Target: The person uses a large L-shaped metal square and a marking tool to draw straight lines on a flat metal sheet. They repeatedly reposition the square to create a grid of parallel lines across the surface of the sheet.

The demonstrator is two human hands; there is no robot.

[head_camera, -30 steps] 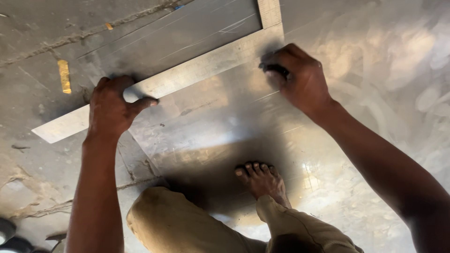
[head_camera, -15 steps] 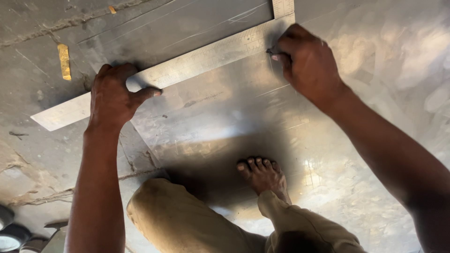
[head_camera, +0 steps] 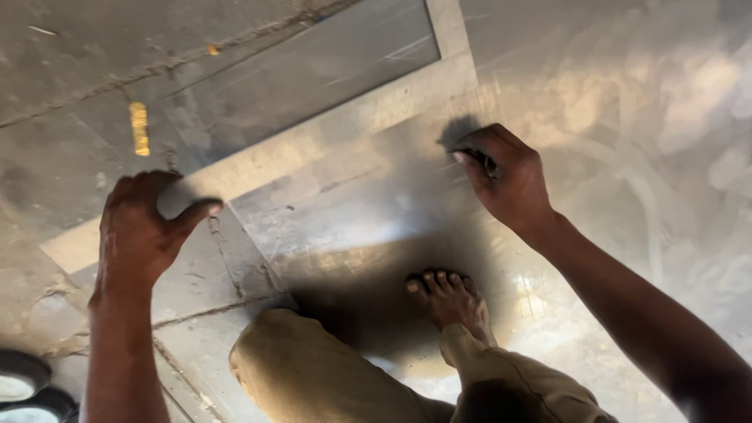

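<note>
Left hand (head_camera: 145, 231): pressed flat on the long arm of the steel square, fingers spread apart over the blade, thumb stretched out to the right along its lower edge; clamped down on it rather than closed around it.
Right hand (head_camera: 507, 182): curled shut around a small dark marking tool, fingertips bunched together, knuckles up.
Marking tool (head_camera: 479, 159): pinched in the right hand's fingertips, only a short dark stub showing; tip down against the sheet, just below the square's lower edge; kind of tool too hidden to tell.
Steel square (head_camera: 313, 145): large L-shaped metal ruler, lying flat; long arm running from under the left hand up and across to a corner just above the right hand; short arm going up from that corner out of the top of the view.
Metal sheet (head_camera: 376, 211): shiny, scuffed, lying flat under the right hand and under most of the square; near edge slanting down just right of the left thumb.
Floor (head_camera: 70, 94): grey cracked concrete, under and beyond the left hand; small yellow mark (head_camera: 139, 128) above that hand.
Bare foot (head_camera: 450, 298): planted on the sheet, below and between the two hands, nearer the right wrist.
Knee in tan trousers (head_camera: 313, 376): below the left thumb, bent over the sheet's near edge.
Dark round objects (head_camera: 23, 388): at the lower left corner, beside the left forearm; cut off, kind unclear.
</note>
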